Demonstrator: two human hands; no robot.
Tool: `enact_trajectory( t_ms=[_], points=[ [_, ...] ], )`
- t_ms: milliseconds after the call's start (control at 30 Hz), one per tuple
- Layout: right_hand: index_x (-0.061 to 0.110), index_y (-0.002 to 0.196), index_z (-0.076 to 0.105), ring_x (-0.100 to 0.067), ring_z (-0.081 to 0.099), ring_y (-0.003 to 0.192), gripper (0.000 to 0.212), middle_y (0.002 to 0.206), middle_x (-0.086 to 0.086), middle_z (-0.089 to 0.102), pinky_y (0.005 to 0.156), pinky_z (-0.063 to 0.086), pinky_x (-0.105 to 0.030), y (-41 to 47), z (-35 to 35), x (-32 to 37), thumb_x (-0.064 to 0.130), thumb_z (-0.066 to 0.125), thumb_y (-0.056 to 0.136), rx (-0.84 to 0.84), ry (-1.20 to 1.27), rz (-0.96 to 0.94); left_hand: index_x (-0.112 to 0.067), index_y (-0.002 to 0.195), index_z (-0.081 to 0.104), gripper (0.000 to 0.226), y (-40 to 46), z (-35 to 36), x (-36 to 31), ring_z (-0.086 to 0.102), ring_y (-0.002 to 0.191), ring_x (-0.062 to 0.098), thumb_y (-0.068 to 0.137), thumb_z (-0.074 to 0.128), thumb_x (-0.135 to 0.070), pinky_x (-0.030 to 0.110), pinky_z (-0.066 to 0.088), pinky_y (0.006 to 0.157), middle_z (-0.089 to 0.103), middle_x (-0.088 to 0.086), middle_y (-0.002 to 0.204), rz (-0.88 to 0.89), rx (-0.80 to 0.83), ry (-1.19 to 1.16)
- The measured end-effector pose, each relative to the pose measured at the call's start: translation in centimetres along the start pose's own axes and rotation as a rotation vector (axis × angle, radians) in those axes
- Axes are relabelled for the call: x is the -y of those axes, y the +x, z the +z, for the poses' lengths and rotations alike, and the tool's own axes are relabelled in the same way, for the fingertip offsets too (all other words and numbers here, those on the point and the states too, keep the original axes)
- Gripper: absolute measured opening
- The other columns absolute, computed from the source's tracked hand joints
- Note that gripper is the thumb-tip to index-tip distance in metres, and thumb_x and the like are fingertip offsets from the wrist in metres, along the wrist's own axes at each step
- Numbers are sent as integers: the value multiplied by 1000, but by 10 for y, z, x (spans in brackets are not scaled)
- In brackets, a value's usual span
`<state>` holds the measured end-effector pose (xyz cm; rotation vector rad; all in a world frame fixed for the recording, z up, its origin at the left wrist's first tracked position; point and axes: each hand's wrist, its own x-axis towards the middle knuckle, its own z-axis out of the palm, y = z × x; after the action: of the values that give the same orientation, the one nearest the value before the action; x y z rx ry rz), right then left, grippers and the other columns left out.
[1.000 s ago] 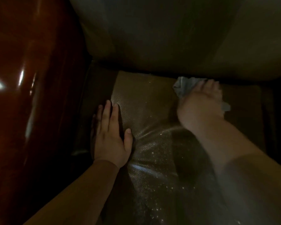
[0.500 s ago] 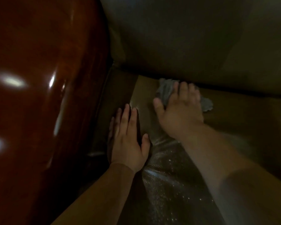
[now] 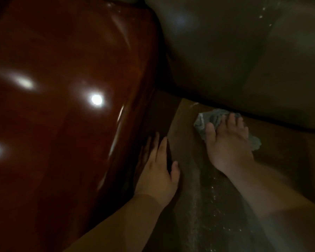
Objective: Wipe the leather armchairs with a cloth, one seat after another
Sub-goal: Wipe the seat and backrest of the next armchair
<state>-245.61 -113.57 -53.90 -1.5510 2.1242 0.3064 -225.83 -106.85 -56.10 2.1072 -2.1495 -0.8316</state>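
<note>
cloth [image 3: 210, 118]: grey, crumpled, lying on the seat cushion [image 3: 280, 151] at its far edge, right where the cushion meets the backrest [image 3: 225, 51]. bunched folds show beyond and to the left of the right hand's fingers [image 3: 232, 122]; another bit of it pokes out on the right side of that hand.

right hand [image 3: 229, 146]: palm down on the cloth, pressing it onto the leather. fingers straight and lying close together, thumb spread off to the left with its tip against the cloth's near edge. forearm runs back toward the lower right corner.

left hand [image 3: 157, 170]: flat, palm down, at the cushion's left edge, in the dark gap beside the armrest [image 3: 62, 106]. fingers straight and slightly apart, pointing away from the person, holding nothing; thumb out to the right. the outer fingers are in shadow, detail poor. this hand sits nearer the person than the right hand, and left of it, not touching the cloth.

leather near the hands: pebbled grain, glinting with small bright specks between the two forearms.

armrest: glossy reddish-brown wood, fills the left half of the view, several bright light reflections on it.
</note>
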Motion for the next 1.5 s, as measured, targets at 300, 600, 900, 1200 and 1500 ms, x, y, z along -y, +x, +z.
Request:
enact_trajectory(
  t_ms=[300,600,900,1200,1500],
  points=[
    [22,166,-3,-25,-14,158,73,173,-4,-13,129,-6,-43,37,30,121,49,31,108,81,-140,-626,-16,161,29,81,-12,28,30,21,157,26,91,47,-51,44,12,127,28,10,170,-9,-80,95],
    [10,163,19,-36,30,144,69,162,-16,28,125,18,-46,60,23,91,38,35,102,-111,-131,-261,-16,165,20,87,-11,37,34,12,162,24,90,46,-52,46,11,128,14,4,176,6,-96,69],
    [23,164,22,-29,6,159,67,173,-6,11,127,-5,-37,39,17,84,32,41,100,129,-185,-862,-13,164,27,84,-12,37,34,14,161,23,91,45,-50,44,9,129,18,6,174,27,-140,104],
    [18,158,35,-36,17,154,64,167,-13,24,127,12,-51,46,26,101,43,45,100,10,-218,-590,-11,163,32,82,-13,41,35,5,163,31,91,46,-47,45,-9,130,18,9,175,41,-190,158],
    [21,163,26,-26,17,157,68,171,-5,21,126,2,-31,44,6,2,10,51,101,-148,53,-420,-13,165,26,81,-12,44,34,6,163,26,93,44,-47,46,1,131,16,6,175,47,-220,158]
  ],
)
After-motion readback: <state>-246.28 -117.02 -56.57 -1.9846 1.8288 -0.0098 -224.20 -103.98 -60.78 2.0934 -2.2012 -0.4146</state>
